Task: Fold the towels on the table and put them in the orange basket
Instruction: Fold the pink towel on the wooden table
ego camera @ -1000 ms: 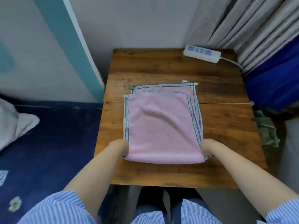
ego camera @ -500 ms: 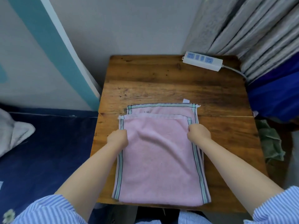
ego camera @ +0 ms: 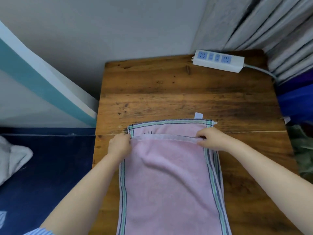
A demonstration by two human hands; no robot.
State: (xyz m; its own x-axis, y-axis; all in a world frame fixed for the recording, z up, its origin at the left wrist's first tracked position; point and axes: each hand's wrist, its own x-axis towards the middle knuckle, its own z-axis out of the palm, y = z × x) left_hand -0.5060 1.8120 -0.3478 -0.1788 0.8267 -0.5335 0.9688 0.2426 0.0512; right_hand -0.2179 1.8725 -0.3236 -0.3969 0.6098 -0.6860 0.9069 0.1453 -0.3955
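Both hands have slid from the towel's near corners up to its far edge.
The left hand (ego camera: 119, 146) and right hand (ego camera: 213, 139) each pinch a corner of the top layer with curled fingers, likely lining it up with the layer below. The pink towel (ego camera: 169, 180), striped at its borders, lies doubled on the bench (ego camera: 169, 92), running off its near edge. No basket shows.
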